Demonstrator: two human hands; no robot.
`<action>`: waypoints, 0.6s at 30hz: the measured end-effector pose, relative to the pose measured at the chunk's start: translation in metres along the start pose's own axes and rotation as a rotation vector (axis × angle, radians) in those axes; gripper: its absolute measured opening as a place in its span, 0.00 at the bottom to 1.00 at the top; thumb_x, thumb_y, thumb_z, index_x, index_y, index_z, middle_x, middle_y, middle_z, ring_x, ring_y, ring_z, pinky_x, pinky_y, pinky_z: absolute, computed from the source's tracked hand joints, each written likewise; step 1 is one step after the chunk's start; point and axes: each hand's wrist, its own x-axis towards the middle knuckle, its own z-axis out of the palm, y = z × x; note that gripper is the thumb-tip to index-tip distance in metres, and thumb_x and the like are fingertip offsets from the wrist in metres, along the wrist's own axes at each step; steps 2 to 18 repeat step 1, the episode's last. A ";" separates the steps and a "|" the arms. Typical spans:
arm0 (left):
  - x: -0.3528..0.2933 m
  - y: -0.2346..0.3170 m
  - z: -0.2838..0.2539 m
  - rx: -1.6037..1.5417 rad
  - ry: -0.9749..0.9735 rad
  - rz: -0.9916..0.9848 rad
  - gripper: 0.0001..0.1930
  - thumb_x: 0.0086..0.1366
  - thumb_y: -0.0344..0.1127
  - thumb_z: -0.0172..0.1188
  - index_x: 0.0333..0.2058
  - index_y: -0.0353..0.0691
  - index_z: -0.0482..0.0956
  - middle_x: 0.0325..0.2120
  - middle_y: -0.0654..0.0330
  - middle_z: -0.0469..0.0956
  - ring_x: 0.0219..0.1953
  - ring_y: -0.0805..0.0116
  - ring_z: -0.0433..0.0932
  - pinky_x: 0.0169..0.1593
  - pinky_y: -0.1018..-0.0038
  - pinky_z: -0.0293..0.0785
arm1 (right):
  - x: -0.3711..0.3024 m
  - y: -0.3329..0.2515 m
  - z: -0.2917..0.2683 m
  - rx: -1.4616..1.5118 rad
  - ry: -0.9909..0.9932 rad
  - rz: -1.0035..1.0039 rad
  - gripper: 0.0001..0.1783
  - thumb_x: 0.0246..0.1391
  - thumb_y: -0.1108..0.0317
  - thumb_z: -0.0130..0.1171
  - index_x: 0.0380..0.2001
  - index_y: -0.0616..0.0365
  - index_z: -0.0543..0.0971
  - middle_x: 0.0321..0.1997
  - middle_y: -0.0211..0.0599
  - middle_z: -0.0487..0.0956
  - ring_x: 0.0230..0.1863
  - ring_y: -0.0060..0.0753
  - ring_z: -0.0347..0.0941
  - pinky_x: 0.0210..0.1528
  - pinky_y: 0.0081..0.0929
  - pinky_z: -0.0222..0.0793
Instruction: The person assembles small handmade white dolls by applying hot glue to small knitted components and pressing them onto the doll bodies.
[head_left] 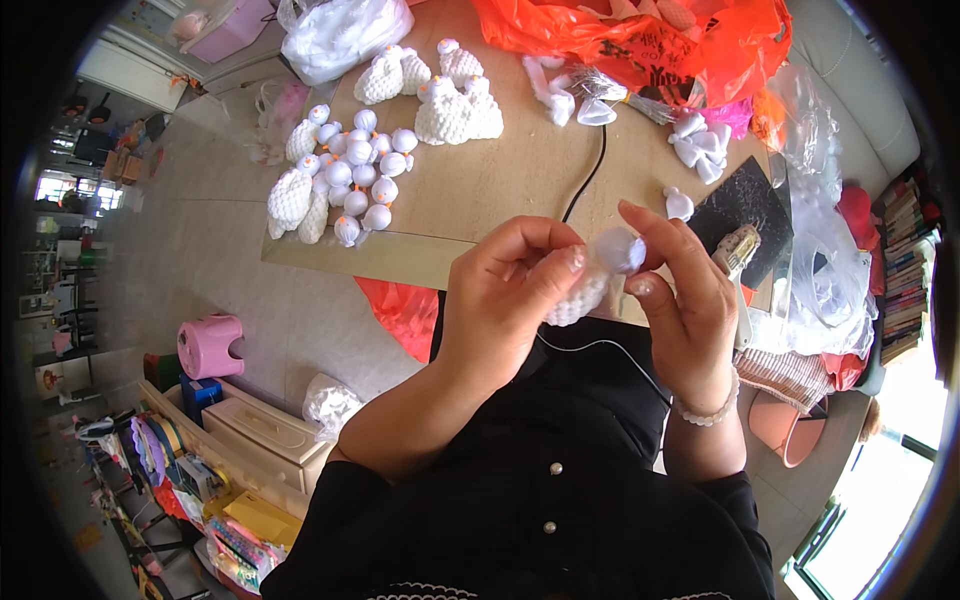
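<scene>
Close to my chest, my left hand [500, 305] pinches a white crocheted piece [576, 303] between thumb and fingers. A smooth white ball [620, 251] sits against the top of that piece. My right hand [690, 300] has its thumb and index finger around the ball's right side. To the right of this hand a glue gun [738, 250] lies on a black board [748, 212]. On the table to the far left are several white balls with small orange marks [360, 152], beside white crocheted pieces with heads [460, 112].
An orange-red plastic bag [640, 45] covers the table's far side, near white fabric pieces [698, 148]. A black cable [588, 180] crosses the wooden tabletop [510, 180]. Clear plastic bags [825, 270] bunch at the right. On the floor at left stand a pink stool [210, 346] and drawers [255, 430].
</scene>
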 end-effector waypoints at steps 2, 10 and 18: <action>0.001 0.000 -0.002 -0.014 0.000 -0.028 0.07 0.64 0.30 0.57 0.38 0.33 0.75 0.30 0.64 0.76 0.33 0.81 0.72 0.38 0.83 0.68 | 0.000 0.000 0.000 -0.001 0.000 0.000 0.18 0.47 0.77 0.60 0.45 0.62 0.77 0.28 0.37 0.74 0.28 0.37 0.69 0.34 0.28 0.67; 0.001 0.000 -0.002 -0.014 0.000 -0.028 0.07 0.64 0.30 0.57 0.38 0.33 0.75 0.30 0.64 0.76 0.33 0.81 0.72 0.38 0.83 0.68 | 0.000 0.000 0.000 -0.001 0.000 0.000 0.18 0.47 0.77 0.60 0.45 0.62 0.77 0.28 0.37 0.74 0.28 0.37 0.69 0.34 0.28 0.67; 0.001 0.000 -0.002 -0.014 0.000 -0.028 0.07 0.64 0.30 0.57 0.38 0.33 0.75 0.30 0.64 0.76 0.33 0.81 0.72 0.38 0.83 0.68 | 0.000 0.000 0.000 -0.001 0.000 0.000 0.18 0.47 0.77 0.60 0.45 0.62 0.77 0.28 0.37 0.74 0.28 0.37 0.69 0.34 0.28 0.67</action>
